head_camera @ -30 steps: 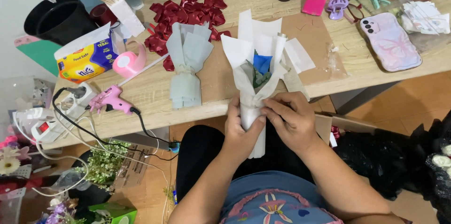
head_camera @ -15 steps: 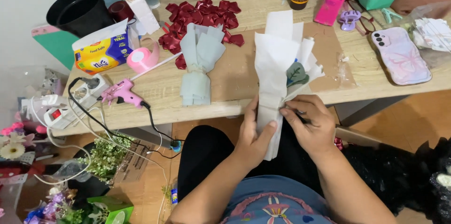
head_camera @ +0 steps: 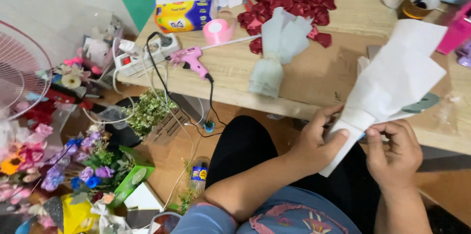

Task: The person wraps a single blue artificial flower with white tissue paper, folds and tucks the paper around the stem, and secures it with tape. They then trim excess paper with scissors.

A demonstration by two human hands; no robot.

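1. Both of my hands grip one white paper wrap [head_camera: 392,87], which fans out wide at the top and narrows to a stem at the bottom; it hangs in the air over the near edge of the wooden table [head_camera: 314,74], above my lap.
2. My left hand [head_camera: 316,141] closes around the narrow lower part, with the thumb pressed across the front of the paper.
3. My right hand [head_camera: 395,153] pinches the same narrow part from the other side, fingers curled in tight against it.
4. A grey-green leaf shape [head_camera: 424,102] pokes out from the wrap's right edge.
5. Further out on the table lies a pale blue-grey wrapped bundle [head_camera: 277,50], with dark red petals [head_camera: 289,3] scattered behind it.
6. To the left of that sit a pink glue gun [head_camera: 191,61], a pink ribbon roll [head_camera: 219,30], a white power strip [head_camera: 147,52] and a yellow tissue pack [head_camera: 184,11].
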